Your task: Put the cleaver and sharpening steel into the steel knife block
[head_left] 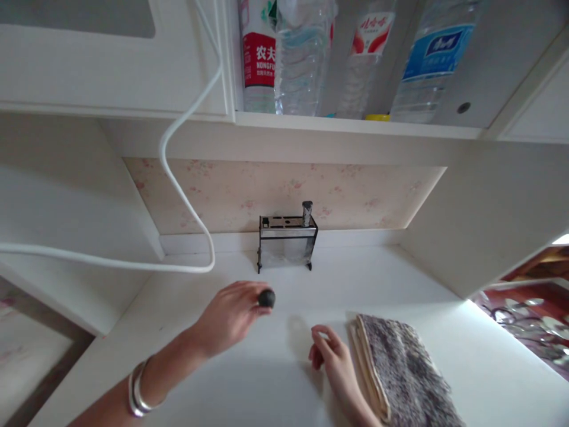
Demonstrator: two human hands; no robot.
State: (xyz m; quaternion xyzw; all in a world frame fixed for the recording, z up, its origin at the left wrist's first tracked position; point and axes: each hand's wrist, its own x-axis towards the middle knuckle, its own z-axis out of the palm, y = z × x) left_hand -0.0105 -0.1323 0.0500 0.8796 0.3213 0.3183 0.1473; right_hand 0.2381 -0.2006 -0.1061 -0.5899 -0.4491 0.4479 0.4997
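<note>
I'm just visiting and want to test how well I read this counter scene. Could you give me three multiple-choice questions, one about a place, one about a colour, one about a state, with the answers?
1. Where does the folded cloth lie?
A. just right of the right hand
B. inside the knife rack
C. on the upper shelf

2. What colour is the small round thing in the left hand's fingertips?
A. yellow
B. dark, near black
C. white

3. How is the right hand?
A. gripping a bottle
B. clenched on the cable
C. empty, fingers loosely curled

Answers:
1 A: the folded cloth rests on the counter beside the right hand.
2 B: the left hand pinches a dark round thing.
3 C: nothing shows in its curled fingers.
</note>
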